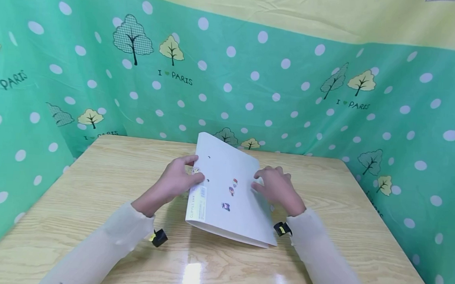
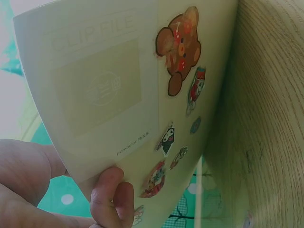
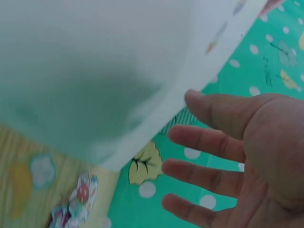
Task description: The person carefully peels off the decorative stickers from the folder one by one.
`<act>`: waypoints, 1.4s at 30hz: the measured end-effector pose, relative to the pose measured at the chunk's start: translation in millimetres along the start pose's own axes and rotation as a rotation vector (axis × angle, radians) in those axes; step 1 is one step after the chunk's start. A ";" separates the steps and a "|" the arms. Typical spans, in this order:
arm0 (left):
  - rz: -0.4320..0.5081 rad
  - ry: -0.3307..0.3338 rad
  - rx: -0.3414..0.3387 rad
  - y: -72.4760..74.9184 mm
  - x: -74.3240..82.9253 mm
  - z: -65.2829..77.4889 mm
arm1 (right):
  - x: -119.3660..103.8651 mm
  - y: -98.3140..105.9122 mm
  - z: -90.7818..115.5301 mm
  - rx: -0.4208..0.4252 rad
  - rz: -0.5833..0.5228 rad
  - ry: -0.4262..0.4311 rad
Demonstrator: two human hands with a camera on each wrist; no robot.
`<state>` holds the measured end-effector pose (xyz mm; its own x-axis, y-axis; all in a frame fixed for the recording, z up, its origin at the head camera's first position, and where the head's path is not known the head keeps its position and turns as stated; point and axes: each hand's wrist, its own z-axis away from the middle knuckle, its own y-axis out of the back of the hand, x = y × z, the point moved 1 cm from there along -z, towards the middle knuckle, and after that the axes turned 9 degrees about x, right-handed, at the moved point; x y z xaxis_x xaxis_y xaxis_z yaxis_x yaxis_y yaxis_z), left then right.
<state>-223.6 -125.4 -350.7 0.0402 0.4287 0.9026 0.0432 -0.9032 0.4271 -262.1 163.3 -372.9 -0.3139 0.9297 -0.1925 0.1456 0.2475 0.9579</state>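
A white clip file (image 1: 243, 204) with small stickers is tilted above the table, its spine side raised. My left hand (image 1: 176, 178) grips it by the spine, thumb on the upper cover and fingers wrapped underneath. Seen from the left wrist, the other cover (image 2: 109, 28) carries a printed panel, a brown bear sticker (image 2: 183, 52) and several smaller stickers. At the opposite edge my right hand (image 1: 277, 186) is spread, with loosely bent fingers. The right wrist view has its thumb tip (image 3: 194, 97) right at the file's edge and the other fingers apart from it.
Below is a light wood-grain table (image 1: 124, 166). A green polka-dot curtain (image 1: 246, 82) with printed trees hangs behind it and at both sides. Black wrist cameras (image 1: 160, 238) sit on both sleeves.
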 end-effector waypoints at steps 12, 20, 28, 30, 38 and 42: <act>0.002 0.004 0.002 -0.6 0.8 0.2 | -24.2 -7.7 -0.9 0.081 -0.033 0.151; 0.001 0.005 0.004 -1.3 1.8 0.4 | -30.3 -8.3 -0.1 0.088 -0.032 0.189; 0.008 0.010 0.001 -1.3 1.9 0.0 | -35.8 -6.9 -1.7 0.067 0.001 0.244; 0.009 0.012 0.000 -1.0 2.4 0.1 | -37.6 -7.5 -2.0 0.070 0.007 0.249; 0.018 0.004 0.000 -2.1 2.5 0.4 | -41.6 -10.8 -2.7 0.080 0.024 0.240; 0.025 0.006 0.001 -2.0 3.7 1.4 | -44.8 -11.7 -3.0 0.075 0.026 0.229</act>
<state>-222.1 -121.9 -348.3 0.0350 0.4058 0.9133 0.0432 -0.9136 0.4043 -252.6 117.9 -374.8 -0.5121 0.8523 -0.1063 0.2236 0.2517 0.9416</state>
